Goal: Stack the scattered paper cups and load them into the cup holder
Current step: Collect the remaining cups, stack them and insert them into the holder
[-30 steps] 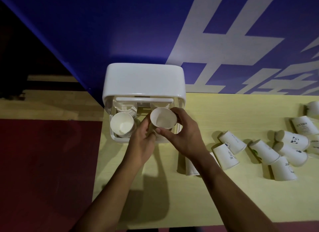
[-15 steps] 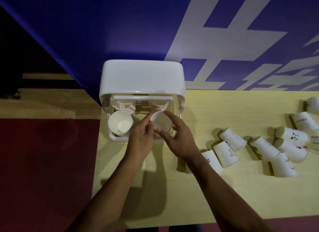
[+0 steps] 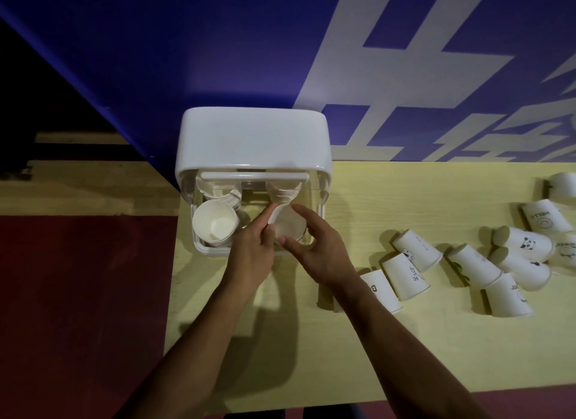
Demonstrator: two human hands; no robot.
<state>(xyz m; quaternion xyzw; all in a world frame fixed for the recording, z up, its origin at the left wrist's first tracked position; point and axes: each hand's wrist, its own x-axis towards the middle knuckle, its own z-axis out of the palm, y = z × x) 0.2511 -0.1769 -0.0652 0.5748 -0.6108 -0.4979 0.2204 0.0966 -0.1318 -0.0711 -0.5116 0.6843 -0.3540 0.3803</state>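
Yellow table, holder at its 10 o'clock: left hand and right hand pinch cup by the rim. Light, crushable paper, so grip gently.

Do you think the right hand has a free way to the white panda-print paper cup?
Probably yes: the panda-print cup lies uncovered; the right hand need release the white cup in the white plastic holder and pass over nearer cups.
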